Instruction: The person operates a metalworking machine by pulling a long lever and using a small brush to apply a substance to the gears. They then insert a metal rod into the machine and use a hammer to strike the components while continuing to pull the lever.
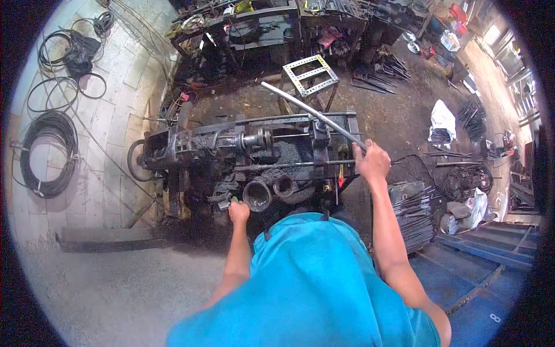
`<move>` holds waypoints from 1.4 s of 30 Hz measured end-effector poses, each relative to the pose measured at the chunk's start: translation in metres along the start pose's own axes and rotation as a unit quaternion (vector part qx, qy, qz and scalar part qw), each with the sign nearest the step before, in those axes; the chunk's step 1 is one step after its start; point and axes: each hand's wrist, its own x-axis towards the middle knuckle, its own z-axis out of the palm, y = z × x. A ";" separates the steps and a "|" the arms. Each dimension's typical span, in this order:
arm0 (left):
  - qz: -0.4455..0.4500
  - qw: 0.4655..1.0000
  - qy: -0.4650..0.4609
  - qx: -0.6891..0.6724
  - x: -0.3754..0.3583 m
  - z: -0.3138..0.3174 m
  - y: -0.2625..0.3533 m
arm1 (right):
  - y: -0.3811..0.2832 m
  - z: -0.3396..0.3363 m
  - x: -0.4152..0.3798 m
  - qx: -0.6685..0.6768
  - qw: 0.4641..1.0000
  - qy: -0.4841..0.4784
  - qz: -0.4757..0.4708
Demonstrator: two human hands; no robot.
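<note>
My right hand (373, 161) is closed around the lower end of a long grey metal rod (312, 112). The rod slants up and to the left over a dark, greasy machine (225, 144), its far end past the machine's back edge. At the machine's near left side my left hand (239, 212) is closed on a small tool with a green part (234, 199); its kind is too small to tell. A dark crumpled rag (226, 189) lies just beyond that hand. Two round metal cups, a larger one (257, 195) and a smaller one (284, 185), stand beside it, near grey metal shavings (289, 155).
Behind the machine stands a perforated metal frame (311, 75) on legs. Bundled rods (413, 217) lie to my right, with a white sack (442, 121) farther off. Cable coils (49, 153) rest at the left. A cluttered workbench (260, 29) lines the back.
</note>
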 end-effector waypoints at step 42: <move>0.016 0.994 0.085 -0.065 -0.025 -0.003 0.008 | -0.001 0.002 -0.001 -0.034 0.999 -0.005 -0.007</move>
